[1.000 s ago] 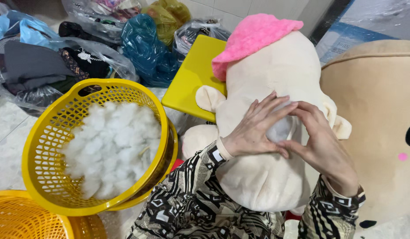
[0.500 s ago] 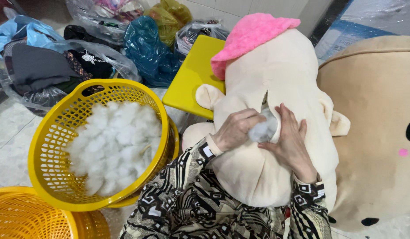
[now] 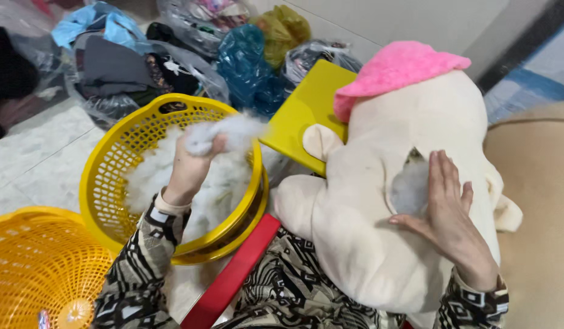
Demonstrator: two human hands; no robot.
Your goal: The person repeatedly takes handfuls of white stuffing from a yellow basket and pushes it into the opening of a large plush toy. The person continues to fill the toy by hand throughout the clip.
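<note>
white stuffing [image 3: 224,137] sat at centre left of the frame, a tuft pinched in the left hand [image 3: 190,167] over the yellow basket [image 3: 105,176]. the right hand [image 3: 443,207], fingers flat and together, pressed beside the open seam of the cream plush toy [image 3: 367,244] at right, which wore a pink hat [image 3: 398,70].

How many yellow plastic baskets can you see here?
2. One yellow basket full of white stuffing sits left of the cream plush toy, with the left hand in it. An orange-yellow basket is at the bottom-left corner. More could lie out of frame.

Bright, even light; stuffing perhaps motion-blurred
</note>
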